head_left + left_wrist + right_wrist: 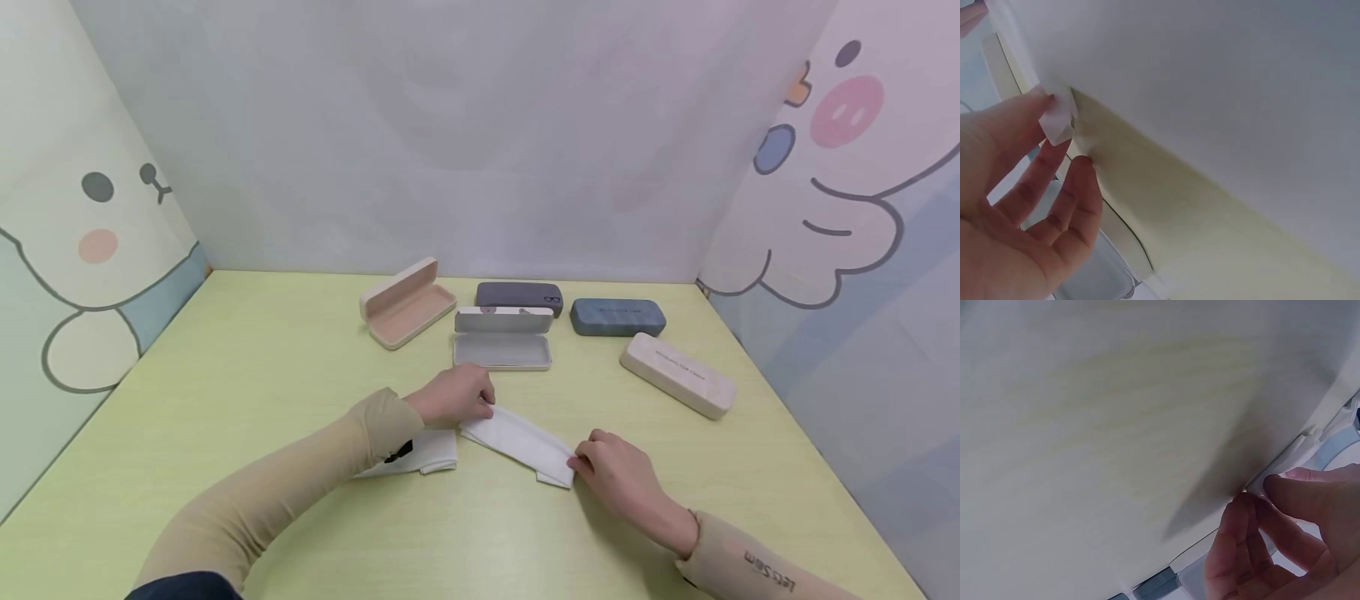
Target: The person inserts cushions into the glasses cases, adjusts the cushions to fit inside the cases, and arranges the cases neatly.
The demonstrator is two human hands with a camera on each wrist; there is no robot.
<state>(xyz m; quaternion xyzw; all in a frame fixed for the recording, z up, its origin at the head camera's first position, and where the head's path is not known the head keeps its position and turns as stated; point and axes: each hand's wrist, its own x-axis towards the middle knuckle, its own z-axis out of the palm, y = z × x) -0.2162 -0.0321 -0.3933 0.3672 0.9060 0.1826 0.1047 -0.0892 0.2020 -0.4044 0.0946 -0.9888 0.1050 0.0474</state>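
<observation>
A folded white cloth (521,440) stretches slantwise between both hands in the head view. My left hand (456,395) pinches its far left corner; the left wrist view shows thumb and fingertips on a small fold of the cloth (1059,119). At the near right end, my right hand (621,475) pinches the other edge, and the right wrist view has the thumb pressed against the fingertips. A second folded white cloth (435,452) lies to the left, partly hidden by the left forearm. Just beyond the left hand stands an open grey glasses case (502,352).
An open pink glasses case (408,317) stands at the back left. Closed cases lie behind and to the right: a dark grey one (517,295), a blue one (617,317) and a pale pink one (678,375). Printed fabric walls border the yellow-green table (225,367).
</observation>
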